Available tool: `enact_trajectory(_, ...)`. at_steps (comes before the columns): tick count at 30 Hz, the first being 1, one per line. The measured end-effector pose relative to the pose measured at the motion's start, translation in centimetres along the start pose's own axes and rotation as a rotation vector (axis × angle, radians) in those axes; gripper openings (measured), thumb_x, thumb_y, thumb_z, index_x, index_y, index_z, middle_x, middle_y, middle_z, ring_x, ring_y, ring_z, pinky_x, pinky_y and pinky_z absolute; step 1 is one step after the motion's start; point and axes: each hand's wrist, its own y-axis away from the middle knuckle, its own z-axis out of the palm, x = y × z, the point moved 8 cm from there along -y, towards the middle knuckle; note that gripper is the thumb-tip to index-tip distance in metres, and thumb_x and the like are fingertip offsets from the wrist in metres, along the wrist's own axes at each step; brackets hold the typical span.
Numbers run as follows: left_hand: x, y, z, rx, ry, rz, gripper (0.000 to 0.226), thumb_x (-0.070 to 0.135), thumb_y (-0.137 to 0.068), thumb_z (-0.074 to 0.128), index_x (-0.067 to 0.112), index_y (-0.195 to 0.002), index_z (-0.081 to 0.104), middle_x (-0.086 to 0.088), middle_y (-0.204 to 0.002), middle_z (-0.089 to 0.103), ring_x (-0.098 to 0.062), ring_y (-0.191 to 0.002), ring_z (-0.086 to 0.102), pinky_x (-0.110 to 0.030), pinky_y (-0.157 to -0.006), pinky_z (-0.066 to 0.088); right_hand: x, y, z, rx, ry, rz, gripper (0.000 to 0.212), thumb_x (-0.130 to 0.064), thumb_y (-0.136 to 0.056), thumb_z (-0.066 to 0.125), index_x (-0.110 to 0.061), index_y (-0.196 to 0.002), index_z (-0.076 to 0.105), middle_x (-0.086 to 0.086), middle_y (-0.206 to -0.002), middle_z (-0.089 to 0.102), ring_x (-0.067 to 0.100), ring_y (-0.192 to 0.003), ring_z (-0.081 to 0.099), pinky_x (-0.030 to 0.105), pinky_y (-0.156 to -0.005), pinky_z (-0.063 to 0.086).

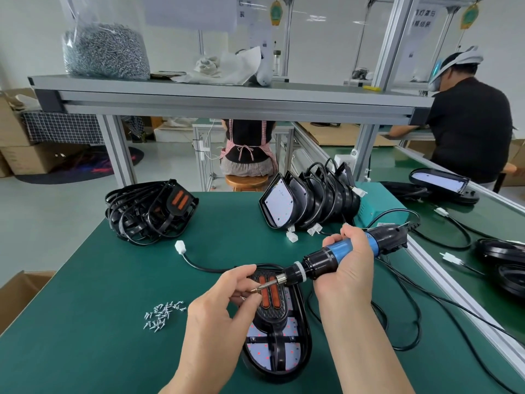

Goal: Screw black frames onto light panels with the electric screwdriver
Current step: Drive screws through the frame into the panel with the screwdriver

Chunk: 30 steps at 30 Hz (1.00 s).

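A green table (85, 351) is filling the near half of the scene, with a grey shelf (199, 92) running across above its far edge. A clear bag of screws (105, 49) is sitting on the shelf at the left. On the table's far left a pile of black frames (150, 211) is lying tangled. At the far right a row of light panels (306, 203) is standing on edge, leaning together.

Near the middle, one light panel (272, 351) is lying flat, face up, with a black frame (272, 317) resting on it. The right hand (346, 268) is gripping the electric screwdriver (341, 254), fingers wrapped round its blue body. The tool is slanting down to the left over the far end of the frame. The left hand (221, 302) is curling in, thumb and forefinger pinching the tip of the bit (267, 285). I cannot tell whether a screw is sitting there. To the left of this hand, loose screws (163, 314) are lying scattered on the table.
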Motion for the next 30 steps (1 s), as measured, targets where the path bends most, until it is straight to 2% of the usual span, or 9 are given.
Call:
enact_trajectory(4,-2.0,-0.1,-0.7,0.073,-0.002,-0.066,0.05,0.012,-0.079,0.081,0.043,-0.114,0.062,0.026,-0.101,0.068,-0.006,-0.095,0.062,-0.013,-0.08,0.046,0.0,-0.6,0.2,-0.004,0.033,-0.027,0.017,-0.014,-0.088,0.069,-0.02,-0.086,0.054,-0.008,-0.057,0.056,0.008,-0.052,0.056,0.024,-0.058,0.046)
enact_trajectory(7,-5.4,-0.2,-1.0,0.119,0.009,-0.253,0.041,0.029,-0.082,0.078,0.045,-0.112,0.055,0.017,-0.108,0.061,-0.002,-0.099,0.057,-0.02,-0.077,0.044,-0.3,-1.0,1.0,-0.035,0.044,-0.084,0.017,-0.013,-0.088,0.07,-0.019,-0.094,0.056,-0.006,-0.06,0.056,0.01,-0.053,0.057,0.024,-0.057,0.049)
enact_trajectory(9,-7.7,-0.3,-0.2,0.048,0.008,-0.405,0.035,0.04,-0.084,0.074,0.039,-0.113,0.054,0.01,-0.107,0.062,-0.001,-0.092,0.059,-0.022,-0.075,0.043,-0.8,-1.2,1.9,-0.06,0.06,-0.143,0.016,-0.012,-0.088,0.07,-0.018,-0.094,0.057,-0.006,-0.059,0.056,0.011,-0.052,0.057,0.022,-0.055,0.05)
enact_trajectory(12,-9.6,-0.6,2.2,-0.147,-0.04,-0.528,0.05,0.049,-0.084,0.072,0.029,-0.123,0.049,0.006,-0.099,0.065,-0.006,-0.09,0.061,-0.025,-0.074,0.046,-1.4,-1.2,3.7,-0.105,0.1,-0.244,0.016,-0.009,-0.087,0.07,-0.016,-0.093,0.057,-0.005,-0.058,0.055,0.012,-0.05,0.055,0.022,-0.053,0.049)
enact_trajectory(14,-9.9,-1.1,3.6,-0.223,-0.012,-0.561,0.054,0.051,-0.083,0.073,0.032,-0.125,0.046,0.009,-0.101,0.066,-0.004,-0.094,0.062,-0.024,-0.073,0.046,-1.6,-1.1,5.0,-0.149,0.13,-0.306,0.015,-0.006,-0.088,0.068,-0.014,-0.092,0.056,-0.002,-0.062,0.055,0.014,-0.05,0.053,0.023,-0.055,0.05)
enact_trajectory(17,-10.2,-1.9,4.7,-0.243,0.052,-0.589,0.05,0.046,-0.081,0.078,0.032,-0.12,0.05,0.018,-0.103,0.067,0.001,-0.099,0.062,-0.022,-0.078,0.047,-1.4,-0.8,7.0,-0.232,0.173,-0.383,0.015,-0.004,-0.085,0.067,-0.012,-0.092,0.056,0.001,-0.066,0.056,0.017,-0.052,0.052,0.023,-0.054,0.049)
enact_trajectory(19,-10.5,-2.0,5.0,-0.24,0.112,-0.622,0.05,0.045,-0.075,0.079,0.03,-0.117,0.057,0.018,-0.101,0.072,-0.002,-0.098,0.066,-0.026,-0.085,0.052,-0.9,-0.6,8.2,-0.281,0.222,-0.415,0.015,-0.005,-0.084,0.067,-0.013,-0.089,0.056,-0.002,-0.06,0.056,0.016,-0.05,0.053,0.023,-0.054,0.05)
enact_trajectory(22,-10.5,-1.9,5.1,-0.241,0.156,-0.638,0.049,0.048,-0.065,0.074,0.036,-0.111,0.062,0.02,-0.1,0.075,-0.005,-0.099,0.069,-0.036,-0.097,0.054,0.4,-0.7,9.1,-0.333,0.268,-0.416,0.016,0.0,-0.085,0.065,-0.012,-0.084,0.054,-0.001,-0.055,0.054,0.016,-0.049,0.052,0.023,-0.052,0.049)
enact_trajectory(30,-10.8,-1.7,5.0,-0.242,0.145,-0.64,0.048,0.052,-0.065,0.071,0.038,-0.109,0.062,0.02,-0.099,0.074,-0.008,-0.098,0.07,-0.041,-0.096,0.054,3.6,-1.3,9.2,-0.399,0.392,-0.385,0.015,-0.009,-0.076,0.067,-0.015,-0.085,0.055,0.002,-0.062,0.056,0.016,-0.048,0.053,0.023,-0.054,0.048)
